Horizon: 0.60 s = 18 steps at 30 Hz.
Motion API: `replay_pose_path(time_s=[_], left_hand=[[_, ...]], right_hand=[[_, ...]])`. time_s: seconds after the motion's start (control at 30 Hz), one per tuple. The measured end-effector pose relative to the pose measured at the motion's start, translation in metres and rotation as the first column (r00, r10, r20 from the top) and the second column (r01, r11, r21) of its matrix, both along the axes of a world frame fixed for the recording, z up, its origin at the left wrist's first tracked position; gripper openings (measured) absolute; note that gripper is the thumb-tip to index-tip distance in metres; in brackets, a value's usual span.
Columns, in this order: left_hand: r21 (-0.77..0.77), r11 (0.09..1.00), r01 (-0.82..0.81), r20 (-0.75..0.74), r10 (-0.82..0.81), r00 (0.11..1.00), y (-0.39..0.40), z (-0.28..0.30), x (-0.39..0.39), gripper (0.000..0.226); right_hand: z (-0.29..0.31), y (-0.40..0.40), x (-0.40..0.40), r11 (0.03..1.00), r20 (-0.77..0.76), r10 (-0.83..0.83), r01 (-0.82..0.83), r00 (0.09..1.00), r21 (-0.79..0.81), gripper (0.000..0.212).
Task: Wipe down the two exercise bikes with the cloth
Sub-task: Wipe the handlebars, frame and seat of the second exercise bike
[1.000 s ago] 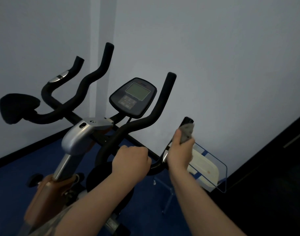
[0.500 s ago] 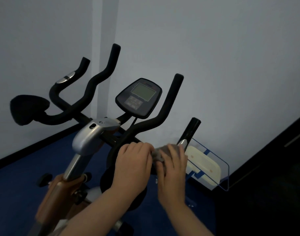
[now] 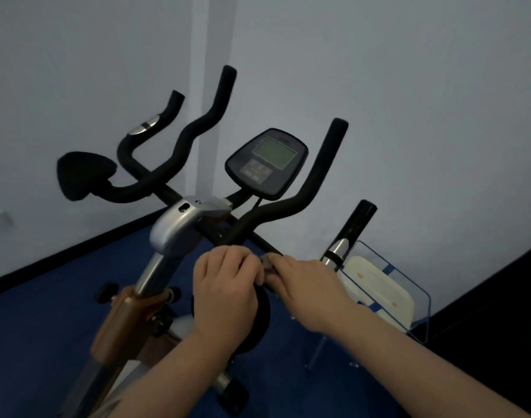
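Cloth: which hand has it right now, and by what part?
Both hands meet at the cloth: the right hand covers most of it, and the left hand is at its left edge. The exact grip is hidden.

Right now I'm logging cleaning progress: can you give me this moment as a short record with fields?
place: corner of a room, blue floor, pale walls
bike: exercise bike, black handlebars, console
left hand: left hand curled over the handlebar's lower bend
right hand: right hand presses the grey cloth to the bar beside it
cloth: mostly hidden between the hands
nearby: clear rack with a cream pad on the right
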<state>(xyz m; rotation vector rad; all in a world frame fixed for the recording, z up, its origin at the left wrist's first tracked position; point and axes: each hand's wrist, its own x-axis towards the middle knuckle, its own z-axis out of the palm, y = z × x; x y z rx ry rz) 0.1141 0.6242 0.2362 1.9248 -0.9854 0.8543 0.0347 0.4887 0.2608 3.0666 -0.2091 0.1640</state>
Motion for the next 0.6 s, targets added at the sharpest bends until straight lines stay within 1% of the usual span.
replay_pose_path(time_s=[0.07, 0.1, 0.13, 0.2, 0.27, 0.33, 0.43, 0.53, 0.6], left_hand=[[0.006, 0.997, -0.073, -0.006, 0.073, 0.997, 0.0, 0.0, 0.0, 0.017], [0.014, 0.995, -0.096, -0.014, 0.096, 0.995, 0.0, 0.0, 0.0, 0.017], [0.025, 0.993, -0.114, -0.025, 0.115, 0.993, 0.0, 0.0, 0.0, 0.018], [0.033, 0.989, -0.146, -0.057, 0.147, 0.987, 0.0, 0.0, -0.003, 0.016], [0.028, 0.986, -0.167, -0.108, 0.169, 0.98, 0.0, 0.001, -0.004, 0.013], [0.031, 0.982, -0.185, -0.15, 0.187, 0.971, 0.0, 0.001, -0.005, 0.013], [0.046, 0.979, -0.198, -0.18, 0.203, 0.963, -0.001, 0.001, -0.005, 0.012], [0.066, 0.976, -0.208, -0.241, 0.218, 0.946, -0.001, 0.001, -0.006, 0.013], [0.078, 0.964, -0.256, -0.281, 0.268, 0.922, 0.0, -0.002, -0.007, 0.012]], right_hand=[[0.008, -0.001, 0.029, 1.0, -0.13, 0.0, -0.003, 0.992, -0.024, 0.024], [0.011, 0.002, 0.044, 0.999, -0.172, 0.011, -0.017, 0.985, -0.035, 0.021], [0.011, 0.007, 0.055, 0.999, -0.185, 0.025, -0.029, 0.982, -0.018, 0.023], [0.006, 0.008, 0.056, 1.0, -0.174, 0.03, -0.029, 0.984, 0.003, 0.03], [-0.001, -0.002, 0.035, 0.996, -0.111, 0.042, -0.033, 0.993, 0.08, 0.03], [-0.001, -0.013, 0.024, 0.993, -0.143, 0.047, -0.031, 0.989, 0.118, 0.033], [0.004, -0.011, 0.053, 0.998, -0.239, 0.049, -0.038, 0.97, 0.052, 0.037], [0.005, -0.003, 0.06, 0.994, -0.219, 0.071, -0.052, 0.973, 0.091, 0.037], [0.003, -0.012, 0.041, 0.993, -0.2, 0.117, -0.113, 0.973, 0.029, 0.037]])
